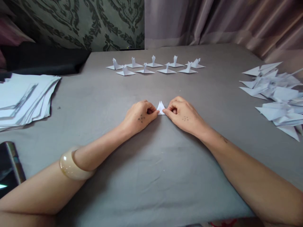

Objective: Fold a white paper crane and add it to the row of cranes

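Note:
A small white folded paper piece (pixel 161 107) stands between my two hands at the middle of the table, its two narrow points facing up. My left hand (pixel 141 115) pinches its left lower corner between thumb and fingers. On the other side, my right hand (pixel 183 113) pinches the right lower corner the same way. The fingertips behind the paper are partly hidden. A pale bangle (pixel 73 165) circles my left forearm.
Several folded paper figures (pixel 145 68) stand in two rows at the back. A heap of folded papers (pixel 281 94) lies right. Paper sheets (pixel 26 97) are stacked left, near a black cloth (pixel 44 58) and a dark phone-like device (pixel 10 164). Curtains (pixel 175 23) hang behind the grey-covered table (pixel 146 189).

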Demonstrator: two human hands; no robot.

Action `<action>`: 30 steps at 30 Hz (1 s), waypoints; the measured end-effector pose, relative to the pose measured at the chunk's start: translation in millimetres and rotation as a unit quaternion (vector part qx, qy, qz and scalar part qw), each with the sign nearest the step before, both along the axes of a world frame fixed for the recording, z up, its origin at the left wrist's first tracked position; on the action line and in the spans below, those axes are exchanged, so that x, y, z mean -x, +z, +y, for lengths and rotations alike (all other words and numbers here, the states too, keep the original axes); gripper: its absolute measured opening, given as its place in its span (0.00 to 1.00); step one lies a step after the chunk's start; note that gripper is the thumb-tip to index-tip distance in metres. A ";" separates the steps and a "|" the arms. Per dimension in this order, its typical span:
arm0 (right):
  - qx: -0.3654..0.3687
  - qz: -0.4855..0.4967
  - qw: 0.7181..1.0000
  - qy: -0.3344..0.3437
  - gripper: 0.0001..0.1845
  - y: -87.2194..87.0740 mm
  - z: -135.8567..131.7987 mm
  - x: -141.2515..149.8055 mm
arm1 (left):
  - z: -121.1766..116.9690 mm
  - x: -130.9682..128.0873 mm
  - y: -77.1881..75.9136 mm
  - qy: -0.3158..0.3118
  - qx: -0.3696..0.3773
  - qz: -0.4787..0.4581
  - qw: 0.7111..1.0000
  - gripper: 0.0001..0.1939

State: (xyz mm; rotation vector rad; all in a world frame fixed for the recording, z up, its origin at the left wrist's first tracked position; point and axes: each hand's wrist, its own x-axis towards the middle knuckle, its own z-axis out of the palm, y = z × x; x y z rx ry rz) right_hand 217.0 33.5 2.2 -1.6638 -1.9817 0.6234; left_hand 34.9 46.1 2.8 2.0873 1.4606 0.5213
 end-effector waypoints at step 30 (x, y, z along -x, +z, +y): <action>-0.137 -0.021 0.986 0.088 0.14 -3.1 -25.2 0.7 | -11.6 4.7 3.3 -0.241 -0.193 0.198 0.930 0.18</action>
